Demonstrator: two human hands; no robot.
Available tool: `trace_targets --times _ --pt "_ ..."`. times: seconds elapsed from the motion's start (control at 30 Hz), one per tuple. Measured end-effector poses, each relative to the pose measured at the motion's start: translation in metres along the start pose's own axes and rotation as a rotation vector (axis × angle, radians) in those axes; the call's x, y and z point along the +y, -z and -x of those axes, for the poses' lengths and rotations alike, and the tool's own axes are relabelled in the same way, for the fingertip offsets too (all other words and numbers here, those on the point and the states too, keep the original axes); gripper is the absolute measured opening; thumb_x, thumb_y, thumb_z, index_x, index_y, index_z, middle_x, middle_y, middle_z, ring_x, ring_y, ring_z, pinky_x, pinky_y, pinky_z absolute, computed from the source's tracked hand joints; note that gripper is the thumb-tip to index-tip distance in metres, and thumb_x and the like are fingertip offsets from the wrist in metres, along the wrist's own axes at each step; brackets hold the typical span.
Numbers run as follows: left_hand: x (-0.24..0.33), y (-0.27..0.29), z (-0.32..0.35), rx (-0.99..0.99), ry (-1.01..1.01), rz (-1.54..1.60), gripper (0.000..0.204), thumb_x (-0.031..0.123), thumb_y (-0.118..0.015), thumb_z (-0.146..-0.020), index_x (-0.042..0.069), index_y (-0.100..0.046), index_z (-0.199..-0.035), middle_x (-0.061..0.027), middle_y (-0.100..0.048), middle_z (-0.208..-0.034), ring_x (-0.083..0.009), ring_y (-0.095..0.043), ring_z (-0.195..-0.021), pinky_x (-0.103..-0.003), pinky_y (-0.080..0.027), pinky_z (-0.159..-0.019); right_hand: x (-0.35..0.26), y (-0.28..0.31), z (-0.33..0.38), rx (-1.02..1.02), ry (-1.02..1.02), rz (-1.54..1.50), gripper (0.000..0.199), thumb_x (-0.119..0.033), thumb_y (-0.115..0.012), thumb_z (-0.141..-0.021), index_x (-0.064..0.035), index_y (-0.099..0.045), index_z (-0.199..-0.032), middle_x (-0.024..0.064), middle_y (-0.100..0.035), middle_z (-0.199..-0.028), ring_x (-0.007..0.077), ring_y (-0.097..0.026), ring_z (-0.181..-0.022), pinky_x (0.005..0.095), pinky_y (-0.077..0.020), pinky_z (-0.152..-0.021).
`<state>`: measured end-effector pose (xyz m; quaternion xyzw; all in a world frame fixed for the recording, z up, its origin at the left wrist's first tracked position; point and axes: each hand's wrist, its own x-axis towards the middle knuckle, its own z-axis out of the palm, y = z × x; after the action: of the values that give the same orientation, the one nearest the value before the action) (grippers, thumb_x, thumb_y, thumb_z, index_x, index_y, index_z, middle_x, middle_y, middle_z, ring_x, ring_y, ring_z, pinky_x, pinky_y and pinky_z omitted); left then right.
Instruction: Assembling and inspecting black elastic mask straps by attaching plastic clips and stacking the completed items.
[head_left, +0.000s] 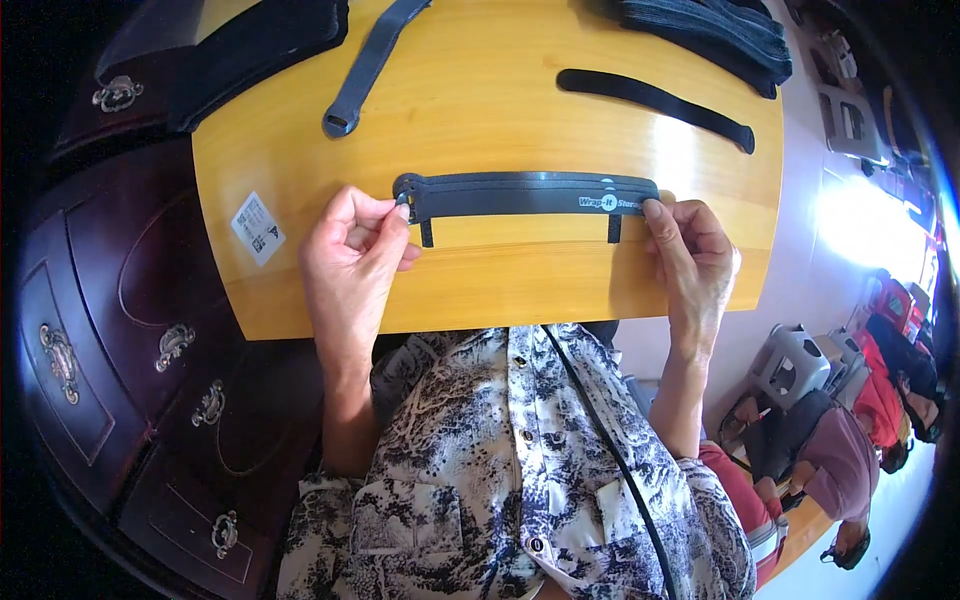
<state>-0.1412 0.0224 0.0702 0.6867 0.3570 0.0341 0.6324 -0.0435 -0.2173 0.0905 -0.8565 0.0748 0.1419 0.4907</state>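
A stack of black straps (510, 197) with pale print near its right end lies level across the near part of the table. My left hand (355, 240) pinches its left end, where slotted tips show. With thumb and fingers, my right hand (692, 245) grips the right end. Two short black bands (427, 232) stick out below the stack, one near each end. Beyond my left hand, a single dark strap (375, 65) with a slotted end lies slantwise. Another black strap (655, 102), fuzzy and slightly curved, rests at the far right.
The yellow wooden table (480, 285) carries a pile of black straps (705, 35) at the far right and a black piece (260, 55) at the far left. A white label (258, 228) is stuck on the left. Dark drawers (160, 345) stand left; other people (835, 440) sit at right.
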Motion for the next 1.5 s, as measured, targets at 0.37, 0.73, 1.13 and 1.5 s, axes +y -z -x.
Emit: trace_targets --times 0.37,0.73,1.13,1.5 --pt "-0.001 0.000 -0.001 0.002 -0.005 -0.018 0.011 0.000 -0.063 -0.086 -0.001 -0.054 -0.079 -0.0032 -0.061 -0.069 -0.0081 -0.061 -0.058 -0.021 -0.051 -0.051 0.000 -0.002 -0.002 0.014 0.007 0.048 0.021 -0.024 -0.070 -0.086 -0.0050 -0.064 -0.079 -0.0040 -0.053 -0.058 0.0007 -0.041 -0.049 0.0171 -0.0284 -0.043" --pt "0.001 -0.001 -0.003 -0.003 0.001 -0.022 0.010 -0.001 -0.062 -0.085 0.000 -0.053 -0.080 -0.0035 -0.060 -0.068 -0.0088 -0.060 -0.056 -0.021 -0.049 -0.050 0.001 0.000 -0.010 -0.052 0.014 0.066 0.020 -0.021 -0.070 -0.086 -0.0052 -0.060 -0.080 -0.0031 -0.054 -0.059 0.0017 -0.042 -0.046 0.0180 -0.0286 -0.039" --pt "0.000 0.007 -0.013 -0.138 0.056 -0.075 0.011 0.006 -0.060 -0.088 0.004 -0.051 -0.094 -0.0013 -0.055 -0.062 -0.0077 -0.055 -0.050 -0.019 -0.042 -0.045 0.002 0.010 -0.038 -0.254 -0.080 0.029 0.025 -0.020 -0.072 -0.083 -0.0074 -0.052 -0.074 -0.0017 -0.049 -0.051 0.0037 -0.040 -0.040 0.0198 -0.0277 -0.035" --pt "-0.010 -0.013 0.007 0.130 -0.757 -0.412 0.012 0.001 -0.067 -0.080 0.003 -0.062 -0.090 -0.0088 -0.059 -0.082 -0.0215 -0.060 -0.071 -0.031 -0.049 -0.062 -0.027 -0.035 0.000 -0.197 0.367 0.187 0.016 -0.017 -0.068 -0.085 -0.0016 -0.063 -0.084 0.0053 -0.061 -0.070 0.0140 -0.057 -0.062 0.0265 -0.0465 -0.058"
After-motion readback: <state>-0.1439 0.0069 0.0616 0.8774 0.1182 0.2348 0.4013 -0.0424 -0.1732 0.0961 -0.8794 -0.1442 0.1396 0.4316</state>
